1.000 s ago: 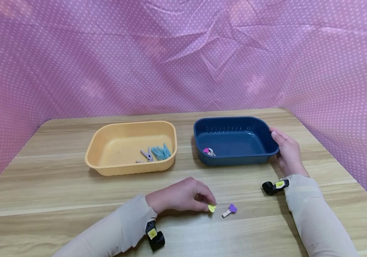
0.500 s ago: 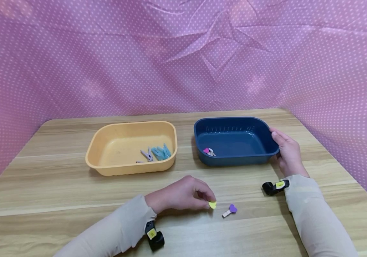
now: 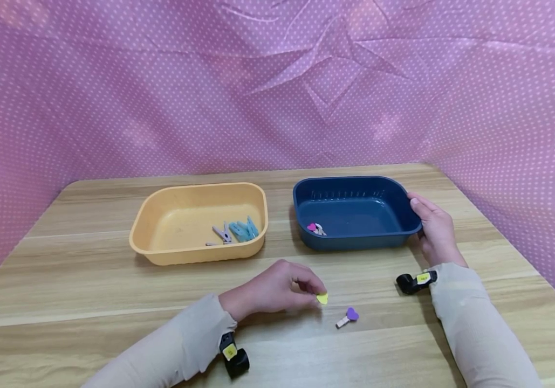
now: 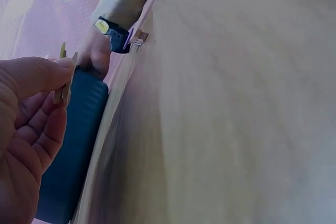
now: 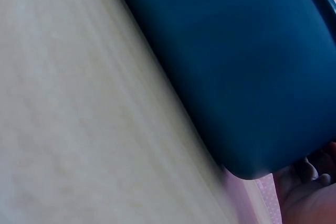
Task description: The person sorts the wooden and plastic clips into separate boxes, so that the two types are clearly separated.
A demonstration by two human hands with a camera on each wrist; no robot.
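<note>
My left hand (image 3: 279, 286) pinches a small wooden clothespin with a yellow heart (image 3: 323, 298) between thumb and fingers, just above the table. In the left wrist view the same clothespin (image 4: 67, 86) is seen edge-on at the thumb tip. A second clothespin with a purple heart (image 3: 352, 314) lies on the wood to its right. My right hand (image 3: 436, 230) grips the right end of the blue basin (image 3: 360, 242), thumb on the rim; its fingers are partly hidden underneath. Inside that basin, at the near left corner, lie pieces including a clothespin with a pink heart (image 3: 312, 227).
Left of the blue basin stands a yellow basin (image 3: 199, 256), holding blue clothespins (image 3: 244, 230) and greyish clothespins (image 3: 222, 233) toward its right side. Both basins sit on the wooden table (image 3: 112, 302). A pink dotted cloth (image 3: 258, 108) hangs behind and at both sides.
My left hand has lifted slightly, carrying the yellow-heart clothespin a little up and away from me. The right hand, both basins and the purple-heart clothespin have stayed in place.
</note>
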